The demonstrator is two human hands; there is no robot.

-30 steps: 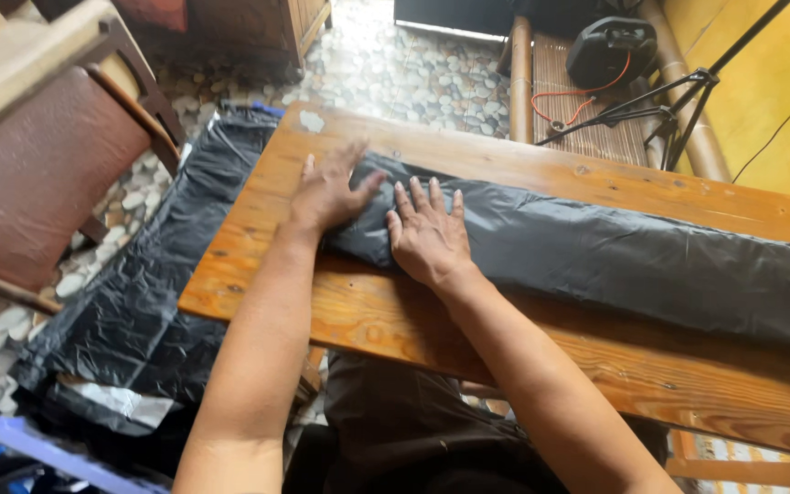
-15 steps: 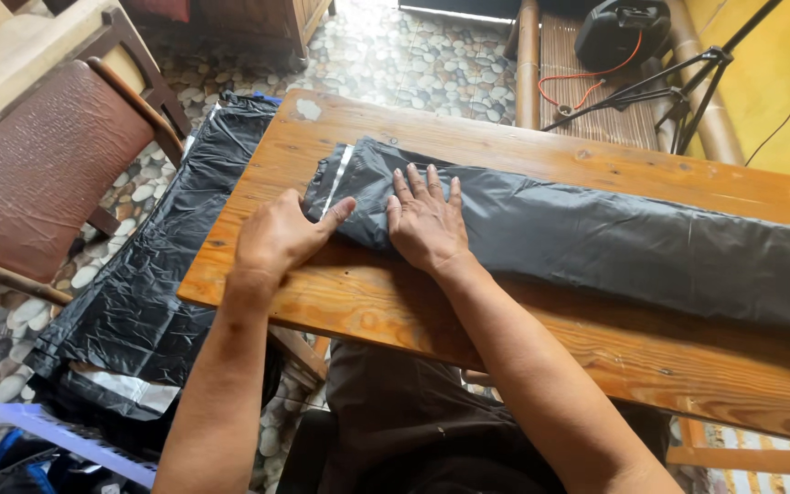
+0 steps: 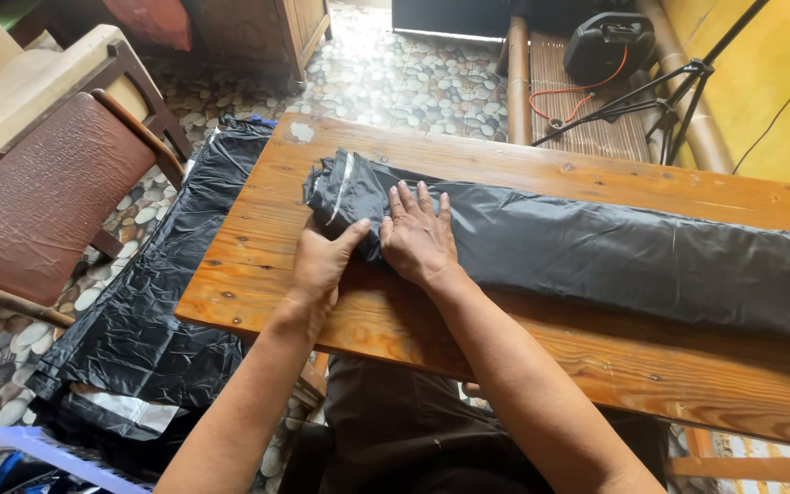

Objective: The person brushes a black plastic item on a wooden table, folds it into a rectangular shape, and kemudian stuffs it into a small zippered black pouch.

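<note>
A long black plastic bag (image 3: 596, 252) lies folded lengthwise across the wooden table (image 3: 258, 229). Its left end is bunched up near the table's left side. My right hand (image 3: 418, 236) lies flat on the bag near that end, fingers spread and pointing away from me. Beside it, my left hand (image 3: 322, 261) grips the bag's near edge at the left end, thumb against the plastic.
A stack of black plastic bags (image 3: 148, 311) lies on the pebble floor left of the table. A brown cushioned chair (image 3: 38, 201) stands further left. A tripod (image 3: 660, 101) and a black case (image 3: 610, 46) sit behind the table by the yellow wall.
My left hand slid off the top of the bag towards me and now grips its near edge. The bag's left end has been pulled in and bunched up. My right hand stayed flat.
</note>
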